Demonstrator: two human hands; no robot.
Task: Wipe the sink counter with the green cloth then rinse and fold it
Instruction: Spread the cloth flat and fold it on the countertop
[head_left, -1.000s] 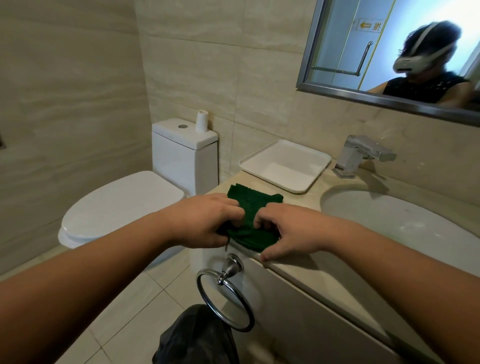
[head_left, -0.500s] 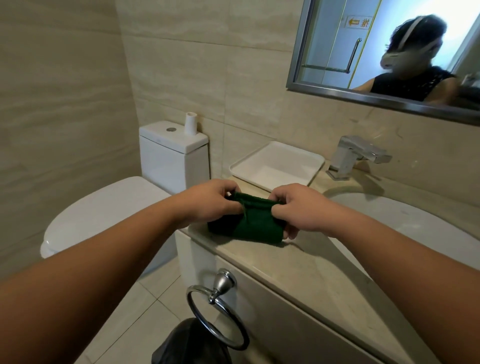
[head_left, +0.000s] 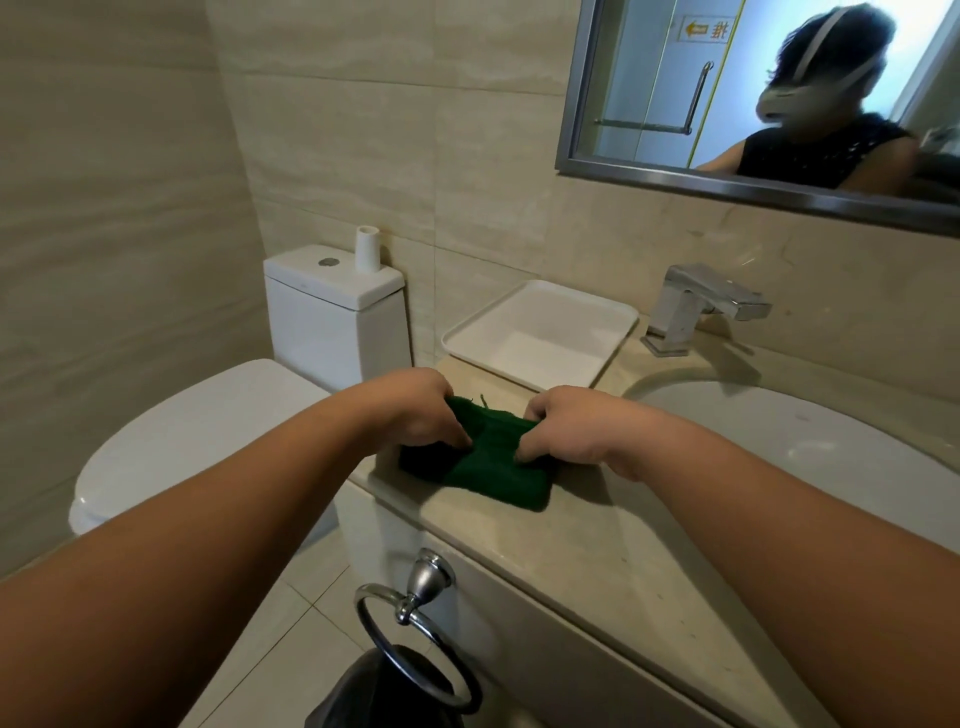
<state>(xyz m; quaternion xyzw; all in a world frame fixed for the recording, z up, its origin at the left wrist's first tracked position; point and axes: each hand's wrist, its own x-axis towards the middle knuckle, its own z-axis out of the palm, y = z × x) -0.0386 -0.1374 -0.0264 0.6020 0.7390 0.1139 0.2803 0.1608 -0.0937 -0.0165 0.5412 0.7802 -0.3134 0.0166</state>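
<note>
Head view: the green cloth (head_left: 493, 467) lies as a folded bundle at the left end of the desk (head_left: 597, 551), between the white tray (head_left: 540, 332) behind it and the front edge. The sink basin (head_left: 779, 431) is off to its right. The cloth's long axis runs left to right. The left hand (head_left: 415, 410) and right hand (head_left: 566, 426) flank its far half, equally near, with fingers (head_left: 452, 434) curled and pinching the top layer. The rest of the bundle lies nearer the person than the fingers, so a further fold likely travels that way.
</note>
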